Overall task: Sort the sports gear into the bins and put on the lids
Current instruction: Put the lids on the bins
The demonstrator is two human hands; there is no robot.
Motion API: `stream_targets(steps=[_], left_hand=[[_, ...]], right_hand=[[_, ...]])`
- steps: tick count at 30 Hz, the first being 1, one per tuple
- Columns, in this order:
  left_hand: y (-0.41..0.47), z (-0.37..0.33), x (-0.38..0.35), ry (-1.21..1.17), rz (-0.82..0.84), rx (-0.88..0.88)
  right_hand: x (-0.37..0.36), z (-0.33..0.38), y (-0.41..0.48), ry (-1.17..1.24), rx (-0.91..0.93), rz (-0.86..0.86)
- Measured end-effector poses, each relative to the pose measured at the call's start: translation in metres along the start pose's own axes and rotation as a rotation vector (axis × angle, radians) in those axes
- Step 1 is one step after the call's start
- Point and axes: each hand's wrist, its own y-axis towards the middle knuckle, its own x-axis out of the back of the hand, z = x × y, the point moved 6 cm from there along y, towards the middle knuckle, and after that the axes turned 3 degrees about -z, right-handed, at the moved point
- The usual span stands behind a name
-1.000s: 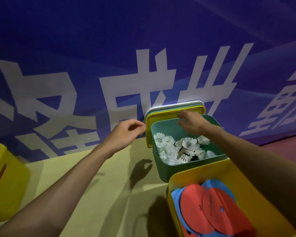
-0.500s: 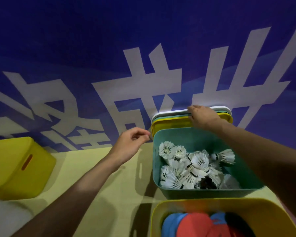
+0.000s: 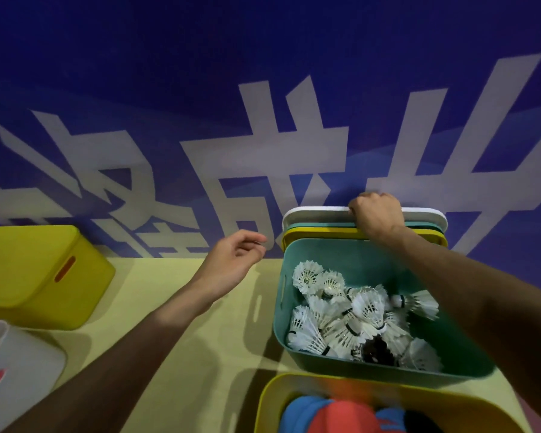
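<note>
Now at the lidding stage: the person's right hand point(image 3: 377, 214), at 1 o'clock in the head view, curls its fingers over the top edge of the stack of lids point(image 3: 319, 226), which stands on edge against the blue banner point(image 3: 263, 89) just behind the teal bin point(image 3: 325, 254). White, teal and yellow lids show in the stack; which one the fingers have singled out cannot be told. The left hand point(image 3: 235, 264), near centre, hovers over the table point(image 3: 169, 307) at the bin's 9 o'clock side, loosely curled and holding nothing. Shuttlecocks point(image 3: 350, 320) fill the teal bin at 4 o'clock, and it has no lid on. At 6 o'clock a yellow bin point(image 3: 272, 398), also unlidded, holds red and blue discs point(image 3: 341, 417). Another yellow bin point(image 3: 38, 276) sits at 9 o'clock and a white bin point(image 3: 22, 364) at 8 o'clock. Sorting looks largely done here. The next move probably calls for parting the teal lid from its neighbours, with the free hand steadying the rest so that they do not topple, then seating it squarely on the teal rim.
</note>
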Motion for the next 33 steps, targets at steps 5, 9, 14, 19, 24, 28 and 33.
stream_targets(steps=[5,9,14,19,24,28,33], left_hand=[[-0.007,-0.008,0.022,-0.016,-0.074,0.004],[-0.016,-0.01,0.046,-0.039,-0.127,0.018],[-0.03,0.007,0.09,-0.211,-0.213,0.099],[-0.046,0.035,0.119,-0.583,-0.164,0.321],[-0.062,0.067,0.169,-1.076,-0.077,0.448],[-0.068,0.107,0.212,-1.319,-0.105,0.536],[-0.087,0.151,0.266,-1.511,-0.138,0.565]], right_hand=[[0.041,0.011,0.006,0.071,0.011,-0.155],[0.071,0.032,0.003,0.119,0.03,-0.222],[0.111,0.078,-0.005,0.158,0.111,-0.365],[0.134,0.134,-0.016,0.179,0.251,-0.476],[0.159,0.222,-0.033,0.177,0.373,-0.547],[0.164,0.297,-0.053,0.187,0.42,-0.527],[0.16,0.372,-0.076,0.175,0.46,-0.404]])
